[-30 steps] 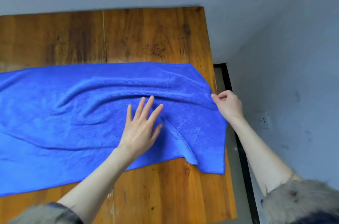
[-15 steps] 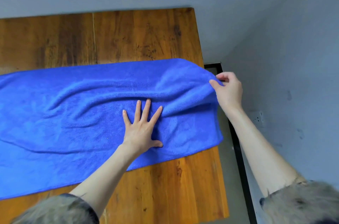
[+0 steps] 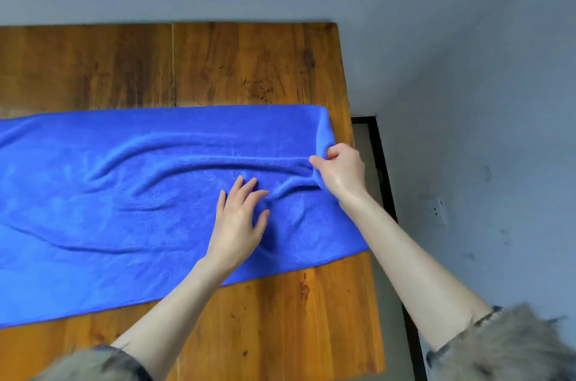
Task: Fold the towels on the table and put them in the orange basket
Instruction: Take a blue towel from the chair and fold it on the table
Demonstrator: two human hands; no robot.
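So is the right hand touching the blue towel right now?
Touching. The head view shows the right hand closed on a bunched fold of the blue towel near its right end.

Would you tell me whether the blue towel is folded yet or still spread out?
Mostly spread: the towel lies flat along the table; the right hand pinches its right end, and the left hand lies on it.

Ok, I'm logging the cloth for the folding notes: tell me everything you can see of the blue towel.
The blue towel is a plain, bright blue, fuzzy cloth, microfibre by its look. It lies spread lengthwise across the wooden table, wrinkled in long ridges, its left end out of frame. The left hand rests open on it, while the right hand pinches its right edge, bunching the cloth there. It is not yet folded.
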